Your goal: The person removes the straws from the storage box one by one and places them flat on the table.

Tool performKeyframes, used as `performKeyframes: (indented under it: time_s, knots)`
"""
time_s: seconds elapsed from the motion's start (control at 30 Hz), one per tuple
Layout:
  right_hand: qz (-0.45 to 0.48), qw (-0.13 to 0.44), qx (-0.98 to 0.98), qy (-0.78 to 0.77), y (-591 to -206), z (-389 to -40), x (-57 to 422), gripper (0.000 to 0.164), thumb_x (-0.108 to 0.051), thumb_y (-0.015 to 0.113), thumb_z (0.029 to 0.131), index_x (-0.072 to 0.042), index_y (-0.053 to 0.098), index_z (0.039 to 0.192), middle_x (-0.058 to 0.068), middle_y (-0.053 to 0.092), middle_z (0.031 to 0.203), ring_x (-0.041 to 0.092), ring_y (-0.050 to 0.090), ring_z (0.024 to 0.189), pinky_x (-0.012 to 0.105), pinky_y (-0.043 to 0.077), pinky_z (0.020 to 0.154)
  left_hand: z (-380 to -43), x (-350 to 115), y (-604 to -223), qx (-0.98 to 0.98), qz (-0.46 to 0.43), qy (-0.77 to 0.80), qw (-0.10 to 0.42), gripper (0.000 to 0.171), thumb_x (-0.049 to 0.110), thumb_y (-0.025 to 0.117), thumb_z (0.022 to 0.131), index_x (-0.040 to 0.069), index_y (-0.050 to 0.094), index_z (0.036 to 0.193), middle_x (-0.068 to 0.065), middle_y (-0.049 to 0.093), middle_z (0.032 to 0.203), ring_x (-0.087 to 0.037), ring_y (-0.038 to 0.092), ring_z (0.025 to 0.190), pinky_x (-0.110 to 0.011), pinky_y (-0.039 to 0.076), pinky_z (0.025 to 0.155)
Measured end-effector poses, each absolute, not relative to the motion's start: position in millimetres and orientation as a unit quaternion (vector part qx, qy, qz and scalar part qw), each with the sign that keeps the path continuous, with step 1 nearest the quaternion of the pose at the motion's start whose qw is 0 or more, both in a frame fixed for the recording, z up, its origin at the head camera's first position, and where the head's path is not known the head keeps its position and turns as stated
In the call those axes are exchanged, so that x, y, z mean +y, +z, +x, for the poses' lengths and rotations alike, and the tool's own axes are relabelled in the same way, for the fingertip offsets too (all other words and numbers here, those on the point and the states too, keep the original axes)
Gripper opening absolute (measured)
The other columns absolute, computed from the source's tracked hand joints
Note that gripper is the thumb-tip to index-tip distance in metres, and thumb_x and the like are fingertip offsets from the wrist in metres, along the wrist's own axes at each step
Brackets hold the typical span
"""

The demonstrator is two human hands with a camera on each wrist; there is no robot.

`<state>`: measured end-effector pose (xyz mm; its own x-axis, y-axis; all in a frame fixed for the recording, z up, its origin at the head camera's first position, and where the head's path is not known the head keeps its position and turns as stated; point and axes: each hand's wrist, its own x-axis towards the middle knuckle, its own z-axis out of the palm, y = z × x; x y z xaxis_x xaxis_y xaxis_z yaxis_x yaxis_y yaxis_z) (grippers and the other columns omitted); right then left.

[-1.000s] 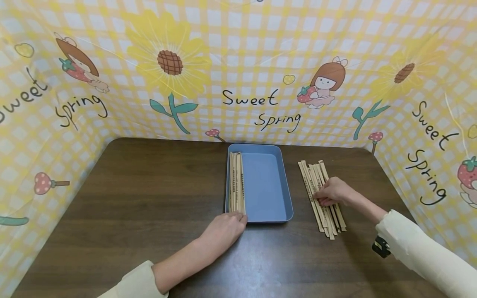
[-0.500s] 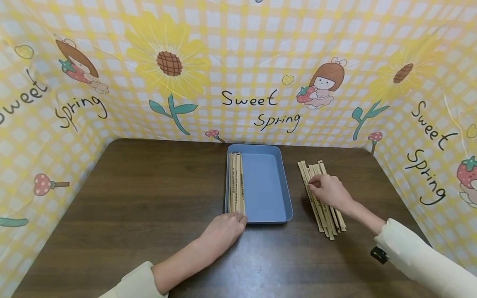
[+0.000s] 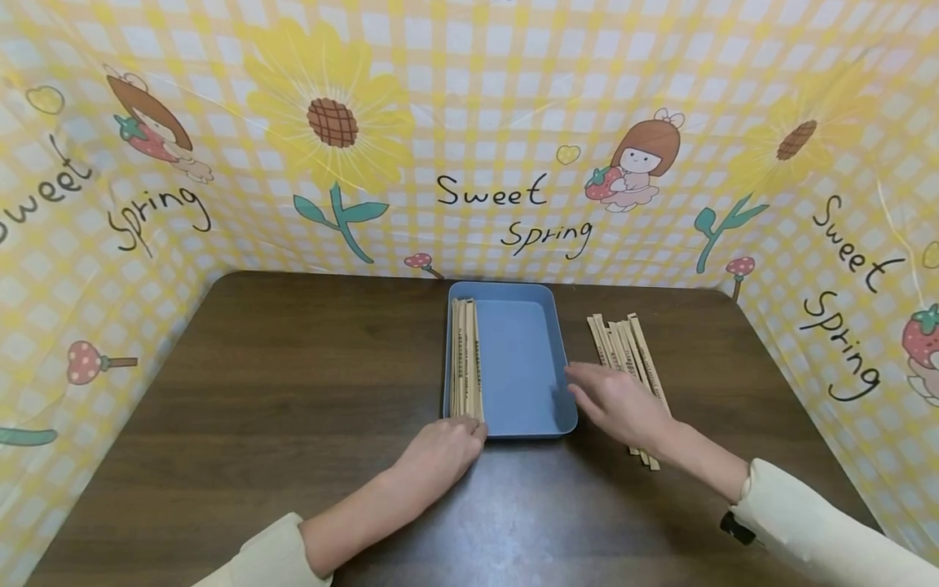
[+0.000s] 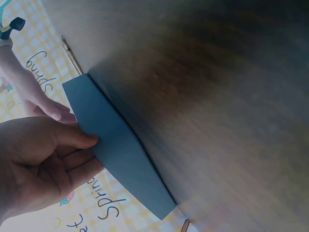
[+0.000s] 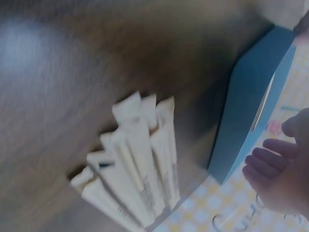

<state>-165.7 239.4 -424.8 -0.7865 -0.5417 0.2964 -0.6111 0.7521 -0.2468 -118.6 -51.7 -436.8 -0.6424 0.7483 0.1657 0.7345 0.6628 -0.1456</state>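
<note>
Stick location: on my head view, one group of slim tan paper-wrapped sticks (image 3: 467, 359) lies lengthwise along the left wall inside the blue rectangular tray (image 3: 522, 359), smooth and probably plastic. A second group of matching tan, dark-printed wrapped sticks (image 5: 143, 150) lies overlapped on the dark brown wood-grain table (image 3: 293, 391), to the right of the tray and apart from it.

Grip state: I read the left hand (image 3: 440, 448) as pinching the near tray wall by its left corner, thumb outside, fingers over the rim. The right hand (image 3: 623, 408) is at the tray's right rim, thumb and fingers apart; I see no stick between them. I cannot tell whether its fingertips touch the rim.

Handling: I judge each stick light and stiff lengthwise, its thin wrapper liable to crease or tear. Avoid the flattened ends, which probably give no firm hold. Grasp one stick at mid-length, thumb opposing index finger, using light pressure. Overlapped neighbours may drag along, so separate before lifting. I judge the tray light and prone to slide; brace it at the rim.
</note>
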Motion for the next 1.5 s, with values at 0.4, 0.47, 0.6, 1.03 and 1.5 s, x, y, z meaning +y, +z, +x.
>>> performKeyframes:
  time_s: [0.4, 0.47, 0.6, 1.03, 1.5]
  knots:
    - [0.468, 0.155, -0.862, 0.121, -450.9, -140.8, 220.5, 0.049, -0.031, 0.040, 0.109, 0.008, 0.062, 0.127, 0.022, 0.064, 0.125, 0.034, 0.062, 0.115, 0.045, 0.055, 0.093, -118.5, -52.0, -435.6, -0.905, -0.409, 0.024, 0.112, 0.018, -0.002, 0.076, 0.083, 0.005, 0.072, 0.099, -0.006, 0.070, 0.096, -0.017, 0.067, 0.087, -0.024, 0.058, 0.067]
    - [0.476, 0.159, -0.857, 0.113, -454.6, -138.0, 219.6, 0.050, -0.031, 0.036, 0.109, 0.008, 0.062, 0.127, 0.022, 0.064, 0.124, 0.035, 0.063, 0.114, 0.047, 0.054, 0.094, -118.1, -52.0, -435.4, -0.905, -0.408, 0.027, 0.113, 0.017, -0.002, 0.076, 0.083, 0.005, 0.072, 0.099, -0.006, 0.070, 0.095, -0.017, 0.067, 0.087, -0.024, 0.058, 0.067]
    - [0.489, 0.180, -0.849, 0.085, -459.0, -131.7, 220.3, 0.052, -0.026, 0.027, 0.111, 0.008, 0.063, 0.126, 0.022, 0.065, 0.124, 0.034, 0.063, 0.114, 0.048, 0.053, 0.095, -118.5, -51.8, -435.9, -0.905, -0.408, 0.031, 0.113, 0.018, -0.002, 0.076, 0.083, 0.005, 0.072, 0.099, -0.005, 0.070, 0.095, -0.016, 0.067, 0.087, -0.023, 0.057, 0.067]
    - [0.499, 0.203, -0.842, 0.004, -470.2, -120.5, 224.7, 0.057, -0.008, 0.007, 0.110, 0.010, 0.056, 0.133, 0.025, 0.058, 0.133, 0.033, 0.057, 0.124, 0.043, 0.049, 0.102, -119.2, -51.0, -437.6, -0.905, -0.409, 0.027, 0.112, 0.018, -0.003, 0.075, 0.083, 0.005, 0.072, 0.099, -0.005, 0.070, 0.094, -0.017, 0.067, 0.088, -0.024, 0.058, 0.069]
    - [0.492, 0.231, -0.838, 0.053, -479.4, -122.2, 223.6, 0.053, -0.007, 0.013, 0.110, 0.010, 0.059, 0.129, 0.024, 0.062, 0.128, 0.031, 0.061, 0.119, 0.044, 0.050, 0.101, -125.0, -53.2, -432.7, -0.911, -0.405, -0.041, 0.069, 0.010, -0.001, 0.072, 0.086, 0.004, 0.070, 0.095, -0.007, 0.069, 0.088, -0.021, 0.068, 0.077, -0.029, 0.058, 0.057]
